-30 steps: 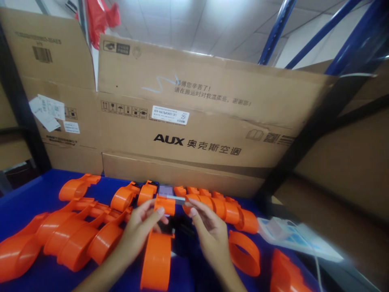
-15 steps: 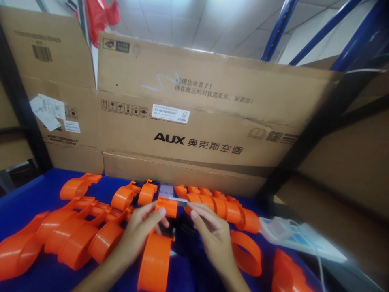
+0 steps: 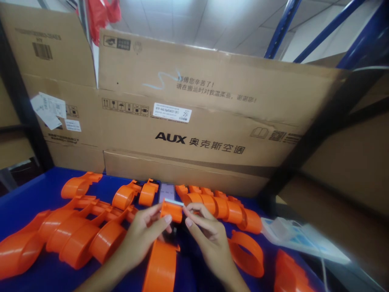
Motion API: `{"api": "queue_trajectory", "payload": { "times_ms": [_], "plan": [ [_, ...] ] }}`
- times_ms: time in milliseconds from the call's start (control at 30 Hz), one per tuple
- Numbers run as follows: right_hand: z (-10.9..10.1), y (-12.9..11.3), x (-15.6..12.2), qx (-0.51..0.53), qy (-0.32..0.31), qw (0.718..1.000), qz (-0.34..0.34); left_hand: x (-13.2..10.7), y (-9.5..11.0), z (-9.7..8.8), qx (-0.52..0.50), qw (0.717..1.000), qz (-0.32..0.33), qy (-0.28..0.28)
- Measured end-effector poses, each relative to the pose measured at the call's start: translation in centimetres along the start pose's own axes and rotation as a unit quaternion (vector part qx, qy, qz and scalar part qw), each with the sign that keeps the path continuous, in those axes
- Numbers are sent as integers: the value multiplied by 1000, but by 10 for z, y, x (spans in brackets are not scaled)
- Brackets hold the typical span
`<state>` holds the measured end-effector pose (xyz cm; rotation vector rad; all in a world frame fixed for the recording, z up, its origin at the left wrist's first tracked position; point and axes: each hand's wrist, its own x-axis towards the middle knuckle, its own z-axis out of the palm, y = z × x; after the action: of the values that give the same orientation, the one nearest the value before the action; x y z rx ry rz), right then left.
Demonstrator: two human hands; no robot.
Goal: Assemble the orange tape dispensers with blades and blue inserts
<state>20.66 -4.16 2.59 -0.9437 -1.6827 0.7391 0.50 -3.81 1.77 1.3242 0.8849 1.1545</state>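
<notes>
My left hand [image 3: 142, 237] grips an orange plastic tape dispenser [image 3: 161, 259] just above the blue table; its thumb lies under the dispenser's top end. A serrated metal blade [image 3: 174, 201] sits along that top edge. My right hand [image 3: 209, 239] pinches the right end of the blade with thumb and forefinger. Both hands meet at the dispenser's head [image 3: 172, 211].
Several orange dispensers [image 3: 75, 239] lie in rows at left and behind [image 3: 221, 209]; loose orange rings [image 3: 246, 253] lie at right. A blue table [image 3: 27, 194] carries them. Large cardboard boxes [image 3: 197, 121] stand behind. A white-blue pack [image 3: 291, 235] rests at right.
The blade has shifted left onto the dispenser's top edge. My right fingers closed in toward the left hand. The dispenser tilted slightly toward me.
</notes>
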Motion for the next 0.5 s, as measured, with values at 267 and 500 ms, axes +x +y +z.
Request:
{"api": "queue_trajectory", "payload": {
  "times_ms": [267, 500],
  "plan": [
    [-2, 6, 5, -17, 9, 1000, -13, 8, -2, -8, -37, 999, -4, 21],
    [-1, 10, 5, -322, -66, 944, -12, 19, -9, -24, -139, 981, -43, 126]
  ]
}}
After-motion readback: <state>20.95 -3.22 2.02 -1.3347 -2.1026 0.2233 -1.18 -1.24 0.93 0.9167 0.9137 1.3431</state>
